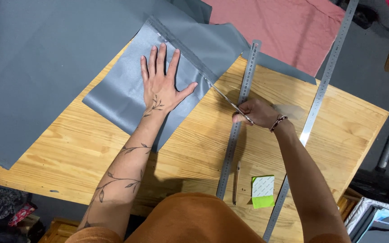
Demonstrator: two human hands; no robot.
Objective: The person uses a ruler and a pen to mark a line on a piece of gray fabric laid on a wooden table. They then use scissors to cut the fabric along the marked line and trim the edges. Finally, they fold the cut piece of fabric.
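Orange-clad lap at bottom edge; above it, wooden table (91, 148). Left hand (160, 83), fingers spread, presses flat on grey fabric (122, 90). Right hand (257, 112) grips scissors (228, 101), blades at the fabric's edge, crossing a steel ruler (241, 117).

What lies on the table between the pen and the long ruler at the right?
A green sticky-note pad lies between the pen and the long ruler, in the head view.
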